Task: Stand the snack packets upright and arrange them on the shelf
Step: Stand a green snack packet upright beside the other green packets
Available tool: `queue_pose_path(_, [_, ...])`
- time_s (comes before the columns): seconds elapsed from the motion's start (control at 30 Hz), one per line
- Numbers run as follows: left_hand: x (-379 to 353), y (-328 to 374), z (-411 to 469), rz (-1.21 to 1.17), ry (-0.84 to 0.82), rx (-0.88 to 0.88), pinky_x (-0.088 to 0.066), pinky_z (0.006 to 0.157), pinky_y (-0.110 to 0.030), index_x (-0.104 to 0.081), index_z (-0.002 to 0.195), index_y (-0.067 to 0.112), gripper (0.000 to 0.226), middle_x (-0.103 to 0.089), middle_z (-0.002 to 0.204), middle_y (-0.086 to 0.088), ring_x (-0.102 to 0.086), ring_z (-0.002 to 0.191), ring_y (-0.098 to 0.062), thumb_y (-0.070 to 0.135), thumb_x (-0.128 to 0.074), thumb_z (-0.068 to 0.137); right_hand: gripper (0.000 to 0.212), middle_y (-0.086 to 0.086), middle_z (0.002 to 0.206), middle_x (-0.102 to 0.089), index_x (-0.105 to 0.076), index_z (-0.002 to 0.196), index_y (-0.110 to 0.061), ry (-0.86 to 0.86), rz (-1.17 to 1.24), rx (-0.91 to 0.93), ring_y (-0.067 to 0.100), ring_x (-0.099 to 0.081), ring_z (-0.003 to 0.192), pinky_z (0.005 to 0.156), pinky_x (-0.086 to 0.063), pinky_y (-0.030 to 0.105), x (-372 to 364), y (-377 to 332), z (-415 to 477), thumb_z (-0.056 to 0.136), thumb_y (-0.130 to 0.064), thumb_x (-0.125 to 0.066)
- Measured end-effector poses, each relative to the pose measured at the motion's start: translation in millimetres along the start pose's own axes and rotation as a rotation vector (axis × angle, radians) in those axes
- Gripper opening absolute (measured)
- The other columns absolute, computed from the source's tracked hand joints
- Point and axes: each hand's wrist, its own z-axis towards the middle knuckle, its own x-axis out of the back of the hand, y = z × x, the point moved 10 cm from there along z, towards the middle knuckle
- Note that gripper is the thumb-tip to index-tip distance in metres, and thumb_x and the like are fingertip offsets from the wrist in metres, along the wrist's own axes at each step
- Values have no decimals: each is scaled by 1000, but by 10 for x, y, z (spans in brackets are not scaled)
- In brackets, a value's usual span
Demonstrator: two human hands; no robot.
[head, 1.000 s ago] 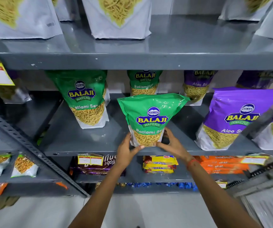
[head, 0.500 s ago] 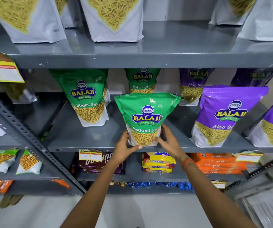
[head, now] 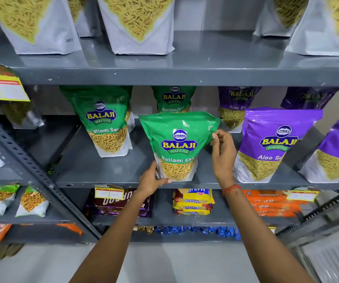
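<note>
- Since a second ago, the right hand [head: 222, 155] has climbed from the foot of the green Ratlami Sev packet [head: 177, 146] to its upper right edge, while the left hand [head: 151, 179] stays low at the packet's bottom left corner.
- Right hand: thumb and fingers are pressed together on the packet's side seam, just below the top corner, pinching the film.
- Left hand: the thumb lies across the front of the packet's white base and the fingers wrap behind it, cupping that corner.
- Between the two hands the packet stands upright at the front edge of the grey shelf [head: 103, 172], its printed face towards the camera.
- Beyond the left hand, further back and to the left, a second green packet [head: 105, 121] stands upright; another green one [head: 173, 99] stands behind the held packet.
- Just to the right of the right hand stands a purple Aloo Sev packet [head: 272, 144], close to the wrist but apart from it.
- A red thread band [head: 231, 188] circles the right wrist.
- Below both wrists, on the lower shelf, lie yellow Marie biscuit packs [head: 193, 201].
</note>
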Motion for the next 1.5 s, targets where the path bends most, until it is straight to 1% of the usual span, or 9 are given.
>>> queue_pose_path(0.13, [5,-28,-18,-25,-1,15,-43,104,-52,-37,132,21,81,-54,137,-4,-49,126,-28,31,-82,66,37,7,116,-60,-47,125,-10,-161,134,-135,7,-57,104,89,-47,20,-172,242,-135,92,-26,-50])
queue_pose_path(0.3, [-1,-19,-30,-74,-43,49,-43,98,-37,-36,131,20,82,-52,138,-4,-47,128,-26,29,-83,64,58,10,155,-28,-20,147,-12,-481,70,-370,22,-32,140,114,-29,36,-531,734,-726,96,-20,-46])
queue_pose_path(0.5, [284,289,-301,-85,127,-14,-28,113,-43,-10,148,27,103,-20,158,1,-21,144,-19,59,-68,69,26,6,111,-44,-50,113,-10,105,-19,80,18,-43,109,97,-39,37,-80,-35,-777,95,-26,-40])
queue_pose_path(0.63, [829,603,-737,19,539,-193,-19,111,-25,-10,146,33,77,-23,157,7,-21,139,-3,65,-42,84,26,1,104,-41,-51,104,-15,-23,61,357,8,-38,105,96,-30,16,-524,-735,-951,97,-35,-35])
queue_pose_path(0.77, [1331,476,-807,16,703,-218,-25,111,-29,-18,146,25,65,-31,154,1,-29,139,-14,53,-37,91,29,10,109,-48,-50,109,-10,-275,126,368,16,-44,106,97,-37,24,-1291,-921,-1031,98,-31,-34])
queue_pose_path(0.9, [1766,-96,-575,-17,696,-86,-27,113,-39,-17,147,15,68,-30,154,-9,-30,141,-25,46,-43,92,42,14,123,-50,-46,123,-7,-487,69,277,17,-43,119,106,-27,13,-2145,-844,-1077,98,-38,-32])
queue_pose_path(1.17, [2203,-1023,290,-252,261,138,-22,117,-36,-5,149,14,92,-16,159,-7,-18,145,-20,23,-68,83,73,21,151,-28,-16,147,-5,-559,-100,-298,33,-25,140,114,-21,39,-3136,164,-830,93,-41,-49])
queue_pose_path(1.33, [2278,-1028,556,-293,123,79,-45,88,-19,-47,126,5,44,-55,134,-11,-52,122,-21,10,-63,86,63,8,144,-44,-32,141,-17,-684,84,-372,23,-42,133,113,-32,38,-3398,293,-874,89,-41,-57])
queue_pose_path(1.5, [2281,-1141,304,-279,123,47,-46,97,-32,-50,123,0,40,-60,127,-15,-58,113,-22,11,-64,86,62,-2,134,-52,-40,134,-24,-624,91,-328,12,-48,124,105,-40,35,-3210,213,-1097,82,-53,-59])
